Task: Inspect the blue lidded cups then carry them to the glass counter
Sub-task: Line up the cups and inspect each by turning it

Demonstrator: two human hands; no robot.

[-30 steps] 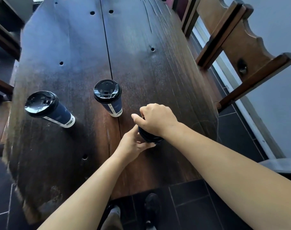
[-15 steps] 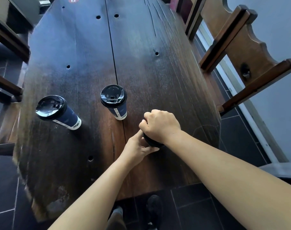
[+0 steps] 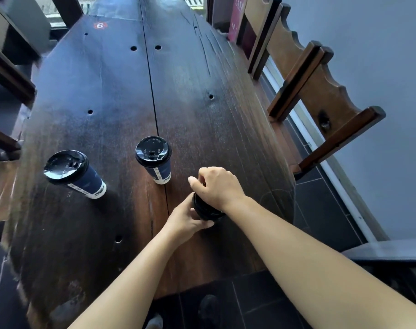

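Three blue paper cups with black lids stand on a long dark wooden table [image 3: 202, 110]. The left cup [image 3: 76, 174] and the middle cup [image 3: 154, 159] stand free. The nearest cup [image 3: 205, 211] is mostly hidden; only its black lid edge shows. My right hand [image 3: 217, 186] sits on top of its lid, fingers curled over it. My left hand [image 3: 186, 219] wraps the cup's side from below left.
A wooden bench back [image 3: 321, 98] runs along the table's right side by a grey wall. Dark wooden chair parts [image 3: 5, 74] stand at the left. A red number sticker [image 3: 100, 25] marks the table's far end. Dark floor tiles [image 3: 249, 305] and my shoes lie below.
The camera has tilted up, showing more of the table's far end. Both hands stay on the nearest cup, the right hand's fingers shifting slightly on the lid.
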